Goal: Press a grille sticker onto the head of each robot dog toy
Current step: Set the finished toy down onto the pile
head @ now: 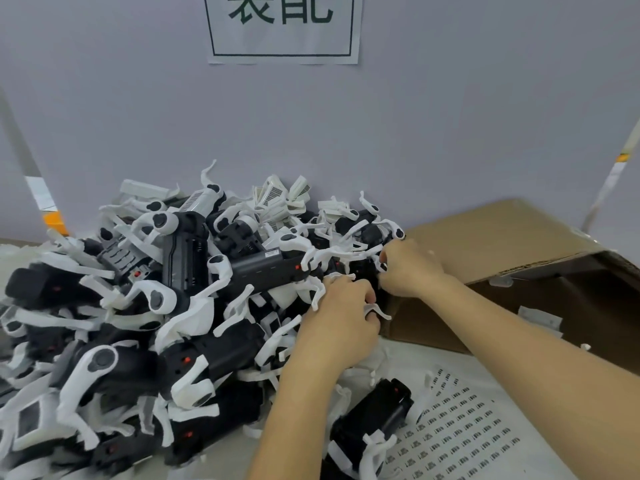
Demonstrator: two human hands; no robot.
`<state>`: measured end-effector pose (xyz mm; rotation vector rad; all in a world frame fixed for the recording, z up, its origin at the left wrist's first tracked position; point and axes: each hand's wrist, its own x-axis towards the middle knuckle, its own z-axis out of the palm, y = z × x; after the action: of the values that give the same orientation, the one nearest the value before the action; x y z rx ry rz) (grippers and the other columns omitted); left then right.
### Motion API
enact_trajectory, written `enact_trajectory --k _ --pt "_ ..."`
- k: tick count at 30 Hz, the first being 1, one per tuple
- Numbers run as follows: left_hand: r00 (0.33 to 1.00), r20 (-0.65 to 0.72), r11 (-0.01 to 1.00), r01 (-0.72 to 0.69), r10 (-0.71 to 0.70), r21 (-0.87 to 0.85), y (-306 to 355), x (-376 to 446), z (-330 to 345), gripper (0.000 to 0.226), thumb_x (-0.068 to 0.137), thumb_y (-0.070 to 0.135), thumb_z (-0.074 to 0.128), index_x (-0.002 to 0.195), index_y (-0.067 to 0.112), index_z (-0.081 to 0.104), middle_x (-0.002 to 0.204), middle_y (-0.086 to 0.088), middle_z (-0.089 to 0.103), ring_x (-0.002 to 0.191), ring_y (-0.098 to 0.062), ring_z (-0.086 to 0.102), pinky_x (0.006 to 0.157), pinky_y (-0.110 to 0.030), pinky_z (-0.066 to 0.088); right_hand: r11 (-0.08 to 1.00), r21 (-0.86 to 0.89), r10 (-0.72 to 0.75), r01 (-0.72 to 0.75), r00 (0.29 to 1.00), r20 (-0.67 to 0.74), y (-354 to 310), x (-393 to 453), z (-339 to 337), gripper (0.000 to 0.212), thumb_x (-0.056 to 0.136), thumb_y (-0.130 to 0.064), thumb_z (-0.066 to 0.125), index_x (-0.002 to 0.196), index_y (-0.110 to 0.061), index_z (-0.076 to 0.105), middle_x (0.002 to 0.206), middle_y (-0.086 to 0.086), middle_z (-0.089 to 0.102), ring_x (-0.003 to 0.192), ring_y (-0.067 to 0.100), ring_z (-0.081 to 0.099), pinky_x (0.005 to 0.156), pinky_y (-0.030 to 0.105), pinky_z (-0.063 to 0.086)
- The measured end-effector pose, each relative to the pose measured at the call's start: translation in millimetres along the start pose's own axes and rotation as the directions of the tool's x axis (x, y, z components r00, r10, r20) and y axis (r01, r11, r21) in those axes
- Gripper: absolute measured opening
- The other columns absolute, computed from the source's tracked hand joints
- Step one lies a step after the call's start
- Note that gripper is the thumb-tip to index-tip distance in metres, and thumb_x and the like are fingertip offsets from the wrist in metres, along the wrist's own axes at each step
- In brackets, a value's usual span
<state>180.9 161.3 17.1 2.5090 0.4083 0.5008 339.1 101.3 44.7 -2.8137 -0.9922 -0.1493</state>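
Observation:
A big heap of black-and-white robot dog toys (180,306) covers the left and middle of the table. My left hand (341,317) and my right hand (410,268) both reach into the heap's right edge, fingers closed around a black toy (363,268) with white legs. What exactly each finger grips is hidden by the hands. A sheet of small grille stickers (460,434) lies flat at the lower right. One more robot dog (374,427) lies on its side beside that sheet, under my left forearm.
An open brown cardboard box (512,251) stands on the right, touching the heap. A grey wall with a printed paper sign (282,27) rises right behind the pile. A white cloth (433,358) covers the table.

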Motion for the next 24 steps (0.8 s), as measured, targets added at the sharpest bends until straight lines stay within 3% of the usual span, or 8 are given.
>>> enact_trajectory --k 3,7,10,15,19,22,24 --pt "1.0 -0.01 1.0 -0.007 0.006 -0.012 -2.5 1.5 1.3 0.02 0.098 0.022 0.054 0.118 0.018 0.059 0.12 0.003 0.049 0.115 -0.015 0.042 0.098 -0.042 0.046 0.999 0.005 -0.035 0.034 0.996 0.08 -4.2 4.0 9.0 0.049 0.082 -0.032 0.069 0.125 -0.016 0.052 0.127 0.004 0.057 0.122 0.029 0.05 0.091 0.041 0.038" --pt "1.0 -0.024 1.0 -0.019 0.019 -0.007 -2.8 2.9 2.0 0.019 0.098 0.021 0.054 0.115 0.017 0.06 0.115 0.003 0.049 0.112 -0.015 0.041 0.096 -0.043 0.047 0.989 -0.059 -0.14 0.139 0.99 -0.021 -5.1 1.0 21.5 0.066 0.083 -0.04 0.07 0.137 -0.018 0.039 0.138 0.006 0.048 0.13 0.031 0.042 0.099 0.048 0.038" --pt "0.999 -0.029 1.0 -0.026 0.026 0.003 -3.2 3.0 2.2 0.016 0.099 0.023 0.054 0.112 0.017 0.06 0.111 0.004 0.048 0.11 -0.014 0.041 0.095 -0.042 0.047 0.975 -0.001 -0.223 0.223 0.974 -0.03 2.1 -0.7 24.4 0.072 0.087 -0.043 0.066 0.148 -0.021 0.036 0.144 0.002 0.045 0.133 0.028 0.04 0.103 0.047 0.041" --pt "0.999 -0.042 1.0 0.001 -0.002 -0.009 -4.6 1.2 1.1 0.018 0.1 0.029 0.055 0.115 0.02 0.06 0.113 0.005 0.046 0.104 -0.014 0.051 0.091 -0.038 0.05 0.963 0.015 -0.265 0.267 0.96 -0.089 9.9 -2.1 23.0 0.065 0.08 -0.053 0.072 0.134 -0.022 0.053 0.134 0.0 0.047 0.128 0.025 0.04 0.1 0.042 0.042" --pt "0.997 -0.063 0.999 0.037 -0.037 -0.008 -4.2 0.7 -1.1 0.022 0.099 0.033 0.058 0.117 0.022 0.06 0.116 0.007 0.05 0.094 -0.012 0.055 0.083 -0.032 0.052 0.938 -0.08 -0.346 0.336 0.919 -0.19 22.6 -2.6 19.0 0.062 0.079 -0.056 0.074 0.13 -0.023 0.06 0.144 -0.001 0.036 0.134 0.023 0.029 0.101 0.039 0.034" --pt "0.994 -0.088 0.998 0.059 -0.057 0.027 -2.4 0.7 -1.2 0.022 0.098 0.032 0.056 0.118 0.022 0.06 0.121 0.006 0.049 0.102 -0.014 0.055 0.082 -0.031 0.049 0.93 -0.078 -0.367 0.359 0.91 -0.194 33.3 -3.2 12.4 0.068 0.08 -0.053 0.073 0.139 -0.024 0.056 0.142 -0.007 0.045 0.131 0.019 0.038 0.101 0.038 0.035" --pt "0.992 -0.111 0.998 0.066 -0.064 0.022 -0.6 0.7 -0.8 0.022 0.099 0.03 0.055 0.119 0.022 0.056 0.129 0.006 0.045 0.108 -0.015 0.053 0.085 -0.033 0.048 0.916 0.021 -0.387 0.401 0.895 -0.219 38.6 -5.2 5.4 0.06 0.077 -0.047 0.077 0.131 -0.024 0.061 0.129 -0.011 0.055 0.118 0.015 0.049 0.095 0.037 0.04"
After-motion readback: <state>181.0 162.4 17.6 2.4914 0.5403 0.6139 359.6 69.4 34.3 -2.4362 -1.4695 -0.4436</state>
